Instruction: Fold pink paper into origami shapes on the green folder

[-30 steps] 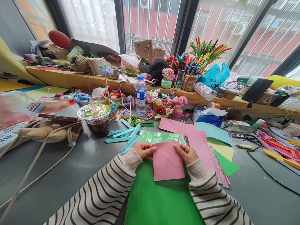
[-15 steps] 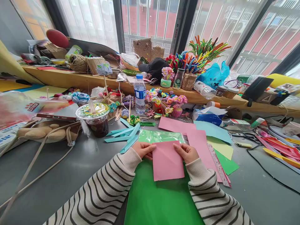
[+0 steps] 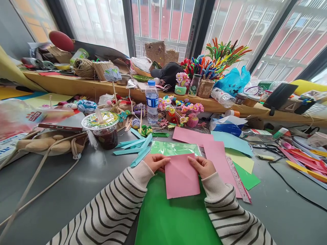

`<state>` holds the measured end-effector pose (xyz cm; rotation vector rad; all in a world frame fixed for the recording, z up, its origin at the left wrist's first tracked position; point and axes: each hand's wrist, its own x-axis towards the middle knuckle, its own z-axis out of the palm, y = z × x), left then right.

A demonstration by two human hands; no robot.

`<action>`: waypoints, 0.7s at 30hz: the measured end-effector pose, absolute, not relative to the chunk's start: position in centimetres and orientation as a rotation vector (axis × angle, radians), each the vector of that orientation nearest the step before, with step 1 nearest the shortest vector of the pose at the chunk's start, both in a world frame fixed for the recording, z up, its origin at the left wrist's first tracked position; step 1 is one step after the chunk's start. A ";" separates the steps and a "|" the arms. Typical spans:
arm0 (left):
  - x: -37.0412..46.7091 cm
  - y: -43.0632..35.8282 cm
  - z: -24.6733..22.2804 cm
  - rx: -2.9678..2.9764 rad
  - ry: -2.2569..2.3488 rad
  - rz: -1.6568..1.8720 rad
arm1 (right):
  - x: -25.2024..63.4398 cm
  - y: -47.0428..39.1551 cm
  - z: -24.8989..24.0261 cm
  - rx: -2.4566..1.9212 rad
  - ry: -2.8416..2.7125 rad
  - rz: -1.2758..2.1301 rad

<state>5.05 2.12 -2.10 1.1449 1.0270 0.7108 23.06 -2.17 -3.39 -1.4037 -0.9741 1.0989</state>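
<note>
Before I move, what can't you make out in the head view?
- Back of the pink square: head view, faces away.
- Some fingertips of the right hand: head view, behind the square.
- Near edge of the green sheet: head view, cut off at bottom.
- Small label text on the water bottle: head view, too small.

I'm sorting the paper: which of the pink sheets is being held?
The squarish pink sheet, pinched near its upper corners by the left hand and right hand; the two longer pink sheets lie on the desk, untouched.
</note>
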 end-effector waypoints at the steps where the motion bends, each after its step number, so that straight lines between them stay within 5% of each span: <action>1: 5.1 2.1 -2.1 1.147 1.030 0.714 | 23.1 -2.2 -3.4 -1.405 -0.977 1.101; 21: 5.0 2.2 -2.2 1.171 1.062 0.634 | 23.4 -1.8 -4.5 -1.477 -1.094 0.831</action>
